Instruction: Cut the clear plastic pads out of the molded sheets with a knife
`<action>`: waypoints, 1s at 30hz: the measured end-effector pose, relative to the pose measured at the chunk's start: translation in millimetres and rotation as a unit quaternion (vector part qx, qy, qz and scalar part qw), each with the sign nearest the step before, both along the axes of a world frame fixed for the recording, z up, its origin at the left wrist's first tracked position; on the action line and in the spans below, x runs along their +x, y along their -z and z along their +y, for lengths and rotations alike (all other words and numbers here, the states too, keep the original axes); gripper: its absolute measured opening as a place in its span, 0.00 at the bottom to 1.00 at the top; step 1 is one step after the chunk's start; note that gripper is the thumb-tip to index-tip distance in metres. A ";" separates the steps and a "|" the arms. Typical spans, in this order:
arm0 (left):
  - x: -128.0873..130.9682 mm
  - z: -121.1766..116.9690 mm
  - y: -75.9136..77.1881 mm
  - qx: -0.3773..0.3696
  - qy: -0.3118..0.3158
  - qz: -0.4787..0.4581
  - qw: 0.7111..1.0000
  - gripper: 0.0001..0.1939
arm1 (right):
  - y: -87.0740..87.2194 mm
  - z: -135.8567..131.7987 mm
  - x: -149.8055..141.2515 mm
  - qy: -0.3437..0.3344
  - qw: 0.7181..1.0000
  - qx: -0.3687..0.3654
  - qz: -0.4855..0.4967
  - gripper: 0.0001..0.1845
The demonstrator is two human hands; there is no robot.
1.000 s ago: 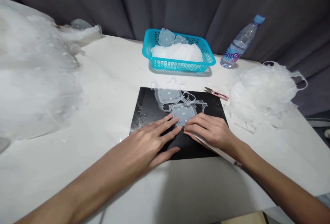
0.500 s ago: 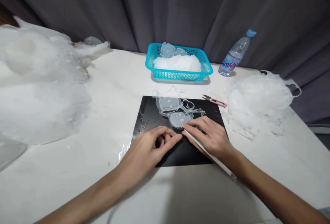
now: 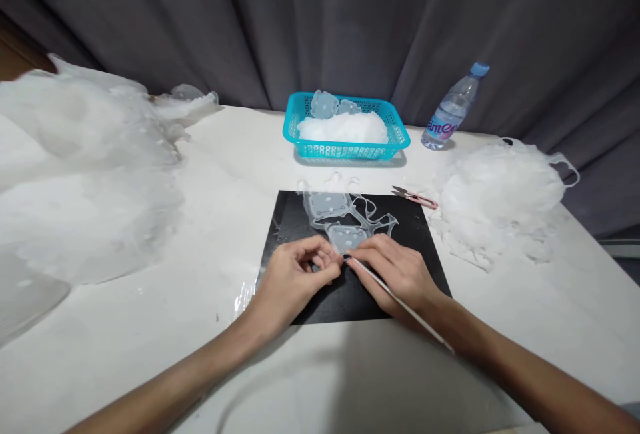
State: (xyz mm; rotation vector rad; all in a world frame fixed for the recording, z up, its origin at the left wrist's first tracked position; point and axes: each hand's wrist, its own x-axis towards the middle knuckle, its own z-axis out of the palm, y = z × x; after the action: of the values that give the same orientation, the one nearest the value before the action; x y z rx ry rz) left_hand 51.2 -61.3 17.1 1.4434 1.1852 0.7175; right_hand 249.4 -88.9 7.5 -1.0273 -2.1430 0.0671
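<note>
In the head view a flat translucent sheet (image 3: 327, 205) of rounded panels and thin looping strips lies on a black mat (image 3: 420, 247). My right hand (image 3: 400, 271) is closed on a slim white stick-like tool (image 3: 407, 311), which slants from the fingertips back past the wrist. Its dark tip is beside the near edge of the sheet. Thumb and fingers pinched together, my left hand (image 3: 303, 271) meets that tip from the left. Whatever its fingers hold is hidden.
Behind the mat stands a turquoise basket (image 3: 350, 151) holding white and translucent pieces. A water bottle (image 3: 445, 121) and pink-handled thread snips (image 3: 417, 199) are to the right. Translucent material is heaped in a right pile (image 3: 505, 187) and a larger left pile (image 3: 85, 174).
My left hand has drawn slightly left and its fingertips have pinched in. The white tool has turned, showing a narrower side. The view has shifted a little.
</note>
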 end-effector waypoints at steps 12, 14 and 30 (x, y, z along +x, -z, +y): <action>-6.1 15.9 -14.5 -0.070 0.026 0.008 0.997 0.09 | -17.9 39.0 33.3 0.132 0.943 -0.167 0.258 0.08; -10.3 17.9 -20.9 -0.138 0.061 -0.038 0.988 0.15 | -18.0 26.5 23.8 0.096 0.957 -0.147 0.232 0.06; -11.2 16.6 -15.2 -0.157 0.040 -0.165 0.973 0.16 | -20.2 -2.7 17.9 0.014 0.958 -0.177 0.225 0.08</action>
State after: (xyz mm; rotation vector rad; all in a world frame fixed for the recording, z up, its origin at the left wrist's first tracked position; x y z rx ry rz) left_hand 40.0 -44.8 32.3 1.0545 0.9281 0.6514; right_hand 267.3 -91.7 27.7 -1.1133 -1.7290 0.6308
